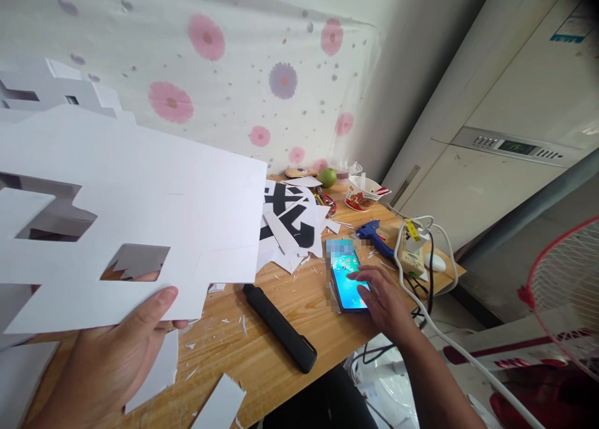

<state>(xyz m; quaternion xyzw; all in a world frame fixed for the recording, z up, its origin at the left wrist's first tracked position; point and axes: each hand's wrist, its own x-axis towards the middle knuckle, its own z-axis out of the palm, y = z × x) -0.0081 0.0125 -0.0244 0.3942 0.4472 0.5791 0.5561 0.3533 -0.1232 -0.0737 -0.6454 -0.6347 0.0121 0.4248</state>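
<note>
Left hand (116,354), 8 o'clock: clamped on stiff, flat white board cutout (215,220) with angular holes, 9 o'clock. Right hand (384,297), 4 o'clock: bent fingers apart, over glossy smartphone (342,284) on wood-grain tabletop (218,348). Black bar-shaped tool (279,329), 6 o'clock.

I report no text legible with certainty: red lettering on the bowl (356,199), digits on the fridge display (516,147), icons on the phone (344,287), black strokes on the paper (305,232).
</note>
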